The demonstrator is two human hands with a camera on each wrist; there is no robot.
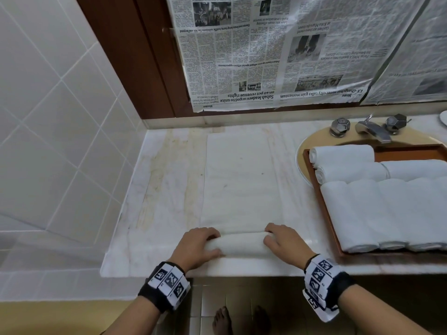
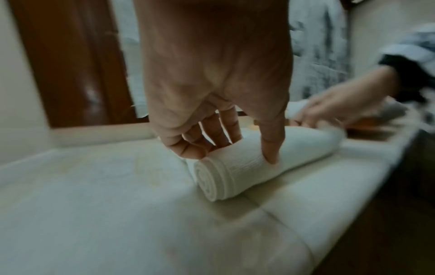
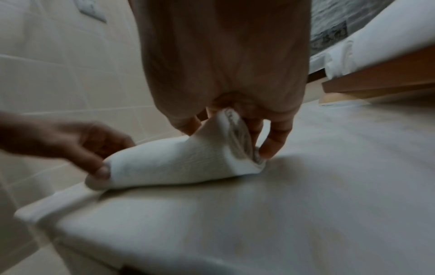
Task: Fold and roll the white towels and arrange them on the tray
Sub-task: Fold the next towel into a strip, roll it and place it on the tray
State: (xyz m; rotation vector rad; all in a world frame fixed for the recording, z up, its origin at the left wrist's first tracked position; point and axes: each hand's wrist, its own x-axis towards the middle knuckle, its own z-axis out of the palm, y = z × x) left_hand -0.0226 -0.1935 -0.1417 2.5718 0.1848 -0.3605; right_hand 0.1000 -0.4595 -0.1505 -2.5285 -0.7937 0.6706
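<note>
While both hands (image 1: 198, 245) grip towel (image 1: 242, 244) | tray (image 1: 324, 213) seemingly near

White towel (image 1: 238, 184), reddish-brown tray (image 1: 321, 201), pale veined marble counter (image 1: 164, 189), black-and-white newspaper (image 1: 254, 56), black-and-white checked wristbands (image 1: 167, 284)

The tray (image 1: 312, 170) and its rolled towels (image 1: 387, 213) are cut by the right edge of the head view. The right hand (image 2: 341, 106) is blurred in the left wrist view.
</note>
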